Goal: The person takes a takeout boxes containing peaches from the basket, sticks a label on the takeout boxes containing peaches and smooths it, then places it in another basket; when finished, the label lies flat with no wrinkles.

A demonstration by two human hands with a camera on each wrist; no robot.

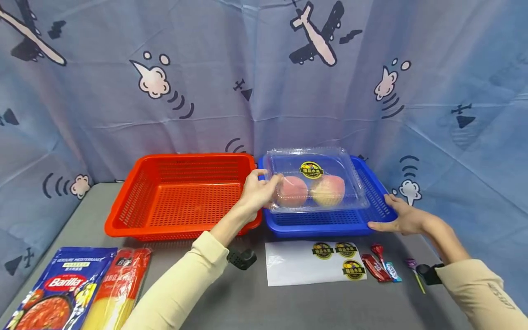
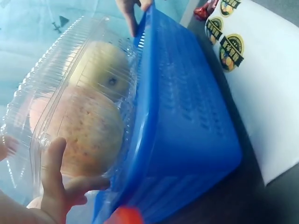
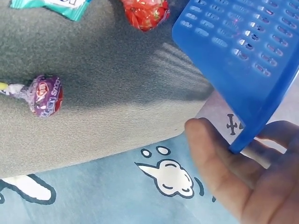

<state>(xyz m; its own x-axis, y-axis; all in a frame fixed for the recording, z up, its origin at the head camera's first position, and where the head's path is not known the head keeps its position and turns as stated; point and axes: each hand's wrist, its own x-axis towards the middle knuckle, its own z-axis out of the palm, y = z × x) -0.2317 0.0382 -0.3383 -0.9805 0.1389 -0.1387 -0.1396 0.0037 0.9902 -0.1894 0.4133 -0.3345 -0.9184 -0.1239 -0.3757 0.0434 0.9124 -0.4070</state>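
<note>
A clear plastic clamshell box [image 1: 315, 178] with two pinkish-yellow fruits and a round yellow label sits in the blue basket [image 1: 321, 229], tilted up above its rim. My left hand [image 1: 257, 190] grips the box's left end, thumb on top. In the left wrist view my thumb and fingers [image 2: 58, 186] curl round the box [image 2: 70, 107] beside the blue basket wall [image 2: 187, 121]. My right hand [image 1: 398, 215] holds the basket's right front corner. In the right wrist view that corner [image 3: 243, 51] lies between the thumb and fingers of my right hand [image 3: 243, 186].
An empty red basket [image 1: 181, 197] stands left of the blue one, touching it. In front lie a white sheet with round stickers [image 1: 313, 262], red and blue sweets [image 1: 381, 268], and a purple lollipop [image 1: 412, 266]. A Barilla sauce pouch [image 1: 62, 288] and a spaghetti pack [image 1: 119, 284] lie at the front left.
</note>
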